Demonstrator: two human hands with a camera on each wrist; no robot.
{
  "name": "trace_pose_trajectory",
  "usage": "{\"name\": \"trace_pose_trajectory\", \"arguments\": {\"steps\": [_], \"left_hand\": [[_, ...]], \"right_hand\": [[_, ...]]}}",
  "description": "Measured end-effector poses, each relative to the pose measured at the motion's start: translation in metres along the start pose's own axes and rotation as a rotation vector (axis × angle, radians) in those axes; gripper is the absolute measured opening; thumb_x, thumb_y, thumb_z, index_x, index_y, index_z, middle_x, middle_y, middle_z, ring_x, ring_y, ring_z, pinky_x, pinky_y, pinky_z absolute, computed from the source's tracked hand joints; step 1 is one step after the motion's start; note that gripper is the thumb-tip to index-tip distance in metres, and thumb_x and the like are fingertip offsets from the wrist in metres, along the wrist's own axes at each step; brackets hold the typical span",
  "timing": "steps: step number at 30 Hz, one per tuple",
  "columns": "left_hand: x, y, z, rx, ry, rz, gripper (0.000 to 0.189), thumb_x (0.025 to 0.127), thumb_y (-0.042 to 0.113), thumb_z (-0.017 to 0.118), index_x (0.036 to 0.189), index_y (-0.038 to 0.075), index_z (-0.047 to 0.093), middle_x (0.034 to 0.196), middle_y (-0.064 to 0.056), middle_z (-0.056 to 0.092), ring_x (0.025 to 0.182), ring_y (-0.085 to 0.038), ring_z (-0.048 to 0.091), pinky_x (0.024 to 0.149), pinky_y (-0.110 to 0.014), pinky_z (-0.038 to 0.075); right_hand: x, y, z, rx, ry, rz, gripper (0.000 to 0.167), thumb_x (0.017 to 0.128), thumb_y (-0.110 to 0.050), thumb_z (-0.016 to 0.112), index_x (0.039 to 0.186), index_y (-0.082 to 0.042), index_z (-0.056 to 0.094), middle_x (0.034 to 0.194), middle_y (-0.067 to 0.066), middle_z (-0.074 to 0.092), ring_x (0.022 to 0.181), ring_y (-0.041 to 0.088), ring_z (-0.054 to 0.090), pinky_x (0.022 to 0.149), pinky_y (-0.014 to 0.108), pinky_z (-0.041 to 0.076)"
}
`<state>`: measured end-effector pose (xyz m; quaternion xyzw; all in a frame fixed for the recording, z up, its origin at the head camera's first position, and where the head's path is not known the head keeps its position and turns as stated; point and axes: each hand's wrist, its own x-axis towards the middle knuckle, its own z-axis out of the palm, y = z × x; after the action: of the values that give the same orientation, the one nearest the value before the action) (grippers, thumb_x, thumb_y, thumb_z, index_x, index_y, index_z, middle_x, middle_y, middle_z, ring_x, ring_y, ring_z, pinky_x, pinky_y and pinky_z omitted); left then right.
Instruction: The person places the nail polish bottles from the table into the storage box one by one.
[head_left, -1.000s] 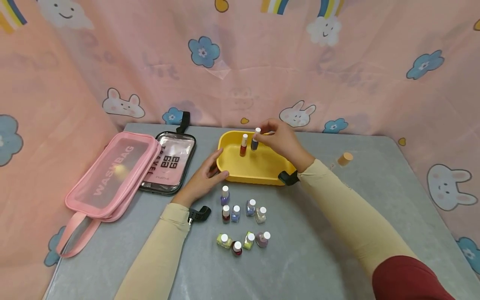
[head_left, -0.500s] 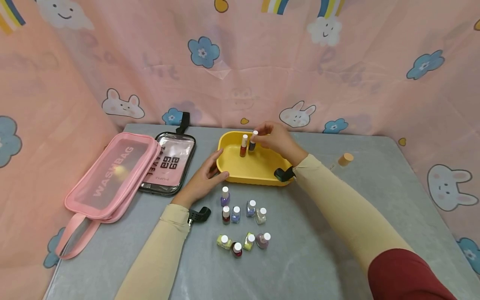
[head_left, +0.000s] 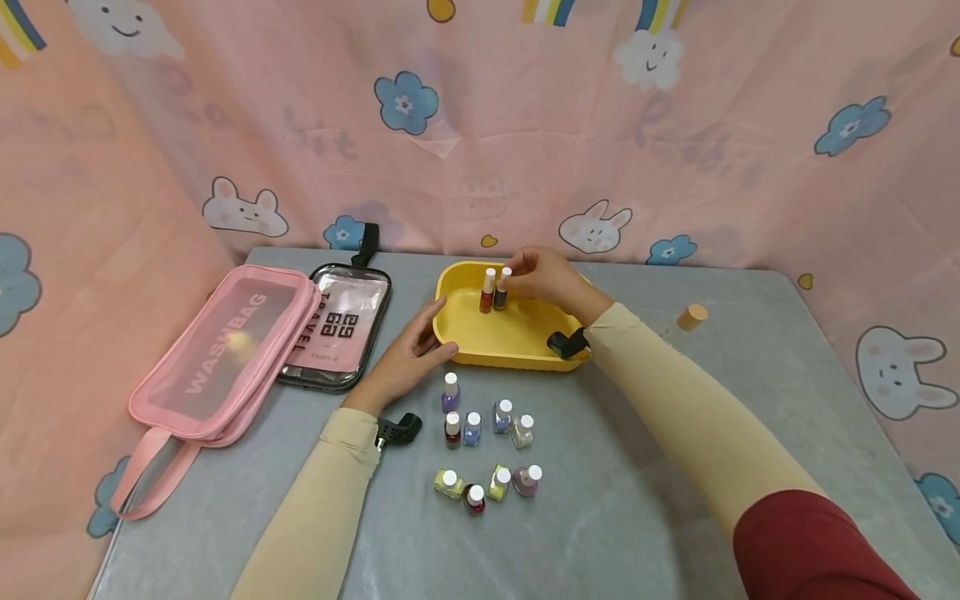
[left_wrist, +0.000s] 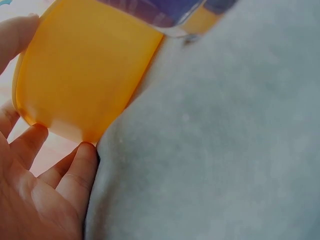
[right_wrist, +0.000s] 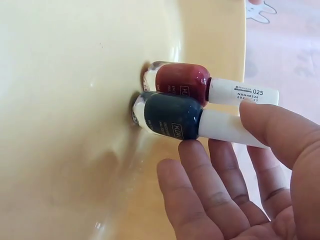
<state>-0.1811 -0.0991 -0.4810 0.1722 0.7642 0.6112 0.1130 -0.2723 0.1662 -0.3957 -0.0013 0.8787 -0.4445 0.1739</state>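
Sitting near on the table [head_left: 637,525] are nine bottles [head_left: 471,431]. Farther back, the left hand [head_left: 408,354] holds the left end of the tray [head_left: 510,340], fingers spread. Inside, the right hand [head_left: 553,280] pinches a dark bottle [head_left: 500,299] by its cap, just right of a red bottle [head_left: 487,300].

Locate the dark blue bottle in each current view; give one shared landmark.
Head: dark blue bottle near centre, just right of the red bottle.
Left wrist: not in it; the bottle at the top edge is purple.
Right wrist: near centre, just below the red bottle.
Shared landmark: yellow tray.
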Motion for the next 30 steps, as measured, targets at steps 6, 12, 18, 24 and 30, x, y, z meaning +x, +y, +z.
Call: {"name": "trace_pose_trajectory", "arguments": {"steps": [6,12,18,24,30], "left_hand": [[0.000,-0.002,0.002,-0.008,-0.003,0.003,0.079,0.105,0.019,0.070,0.170,0.018,0.026,0.177,-0.008,0.014,0.159,-0.030,0.023,0.128,-0.042,0.026],[0.000,-0.003,0.003,-0.007,-0.008,0.007,0.080,0.105,0.018,0.070,0.170,0.018,0.025,0.177,-0.007,0.015,0.158,-0.029,0.025,0.127,-0.040,0.027],[-0.001,-0.001,0.001,0.009,0.001,-0.006,0.080,0.104,0.022,0.071,0.170,0.022,0.026,0.177,-0.005,0.015,0.158,-0.030,0.026,0.127,-0.041,0.028],[-0.001,-0.001,0.000,0.013,0.000,-0.016,0.080,0.105,0.022,0.071,0.171,0.022,0.026,0.176,-0.003,0.016,0.158,-0.028,0.027,0.127,-0.039,0.029],[-0.001,0.000,-0.001,0.002,0.002,-0.017,0.080,0.105,0.022,0.071,0.171,0.023,0.025,0.176,-0.002,0.016,0.157,-0.028,0.028,0.126,-0.038,0.029]], "right_hand": [[-0.003,0.002,0.001,-0.005,0.003,0.009,0.022,0.098,-0.019,0.081,0.110,-0.007,0.067,0.110,0.011,0.067,0.098,0.027,0.058,0.092,0.040,0.059],[-0.007,0.001,-0.005,-0.053,0.037,-0.036,0.032,0.096,-0.026,0.083,0.116,-0.007,0.067,0.116,0.012,0.068,0.105,0.028,0.060,0.096,0.042,0.057],[-0.034,-0.016,-0.018,-0.050,0.119,-0.150,0.038,0.097,-0.029,0.082,0.124,-0.007,0.067,0.125,0.011,0.068,0.117,0.030,0.064,0.102,0.044,0.056],[-0.084,-0.020,-0.014,-0.010,0.104,-0.204,0.036,0.098,-0.033,0.081,0.125,-0.011,0.070,0.123,0.005,0.071,0.115,0.025,0.065,0.102,0.045,0.056],[-0.131,0.005,0.003,0.043,0.044,-0.237,0.033,0.095,-0.029,0.084,0.120,-0.010,0.075,0.118,0.004,0.075,0.115,0.024,0.068,0.102,0.045,0.058]]}}
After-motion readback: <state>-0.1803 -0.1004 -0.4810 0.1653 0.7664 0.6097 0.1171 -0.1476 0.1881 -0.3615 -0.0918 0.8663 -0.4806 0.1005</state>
